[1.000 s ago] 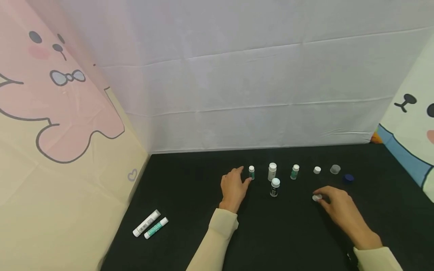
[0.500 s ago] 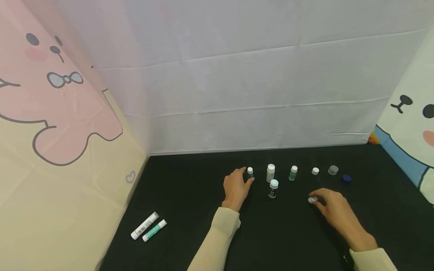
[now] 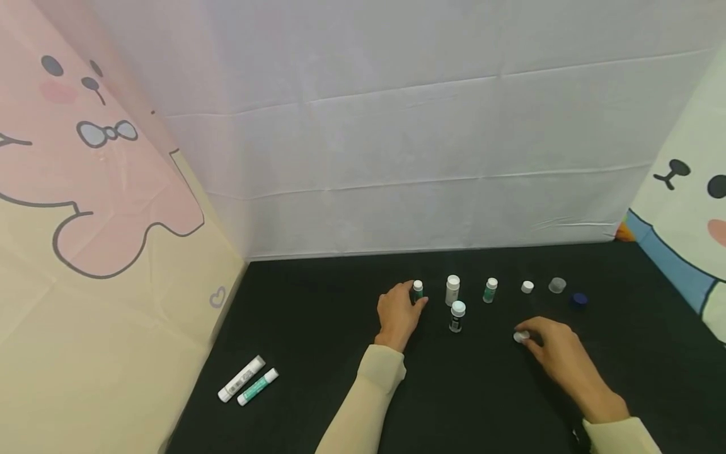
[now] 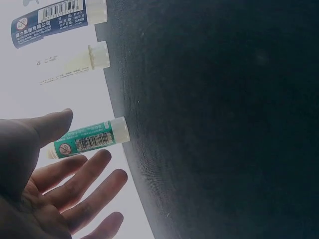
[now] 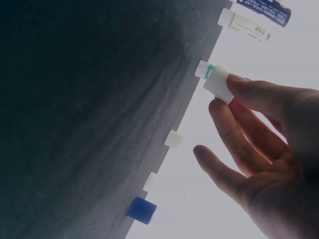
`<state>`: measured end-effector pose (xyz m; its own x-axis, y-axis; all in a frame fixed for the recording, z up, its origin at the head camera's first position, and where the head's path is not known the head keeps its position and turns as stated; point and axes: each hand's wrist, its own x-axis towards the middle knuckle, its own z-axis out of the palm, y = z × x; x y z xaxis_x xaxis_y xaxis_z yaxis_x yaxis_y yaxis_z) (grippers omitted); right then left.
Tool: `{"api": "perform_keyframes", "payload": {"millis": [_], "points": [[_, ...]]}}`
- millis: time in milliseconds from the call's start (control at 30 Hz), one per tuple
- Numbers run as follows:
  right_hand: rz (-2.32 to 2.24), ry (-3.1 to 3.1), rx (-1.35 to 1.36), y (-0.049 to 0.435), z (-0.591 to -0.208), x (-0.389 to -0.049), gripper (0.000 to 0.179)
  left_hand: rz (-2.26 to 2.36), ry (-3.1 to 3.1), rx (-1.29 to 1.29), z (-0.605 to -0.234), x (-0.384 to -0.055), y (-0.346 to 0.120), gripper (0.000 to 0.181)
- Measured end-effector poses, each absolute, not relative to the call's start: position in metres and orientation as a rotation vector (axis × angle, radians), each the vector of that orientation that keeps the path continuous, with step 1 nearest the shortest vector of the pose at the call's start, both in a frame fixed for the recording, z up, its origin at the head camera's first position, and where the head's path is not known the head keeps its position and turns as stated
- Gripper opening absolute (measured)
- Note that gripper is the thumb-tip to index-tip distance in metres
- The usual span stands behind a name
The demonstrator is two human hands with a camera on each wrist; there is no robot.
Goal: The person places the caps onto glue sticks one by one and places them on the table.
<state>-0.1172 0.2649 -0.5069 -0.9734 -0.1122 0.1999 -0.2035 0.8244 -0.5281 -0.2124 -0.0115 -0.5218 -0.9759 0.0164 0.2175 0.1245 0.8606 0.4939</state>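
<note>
My left hand (image 3: 399, 315) is at a small green-labelled glue stick (image 3: 418, 289) that stands upright. Its thumb is in front of the stick and its index finger behind. In the left wrist view the same glue stick (image 4: 92, 139) shows between thumb and loosely spread fingers, with no clear grip on it. With thumb and fingertips my right hand (image 3: 558, 353) pinches a white cap (image 5: 219, 83) just above the table. Between the hands stand a white glue stick (image 3: 452, 292), a dark-blue-labelled glue stick (image 3: 456, 318) and another green-labelled glue stick (image 3: 490, 291), all upright.
On the black table (image 3: 317, 296), a small white cap (image 3: 527, 287), a translucent cap (image 3: 558, 285) and a blue cap (image 3: 578, 300) stand behind the right hand. A white glue stick (image 3: 241, 379) and a green one (image 3: 258, 386) lie at the left. A pale cloth wall (image 3: 363, 214) closes the back.
My left hand has shifted slightly right, its thumb and index finger coming further around the green glue stick. The right hand has moved a little left and nearer with the white cap.
</note>
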Motion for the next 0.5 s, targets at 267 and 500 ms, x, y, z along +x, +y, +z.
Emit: {"api": "perform_keyframes", "payload": {"millis": [267, 500], "points": [[0.85, -2.856, 0.246, 0.263, -0.507, -0.1167, 0.019, -0.727, -2.831, -0.105, -0.5239, -0.2154, -0.0095, 0.035], [0.842, -2.859, 0.249, 0.2611, -0.5069, -0.1161, 0.019, -0.736, -2.814, -0.111, -0.5245, -0.2172, -0.0086, 0.028]]}}
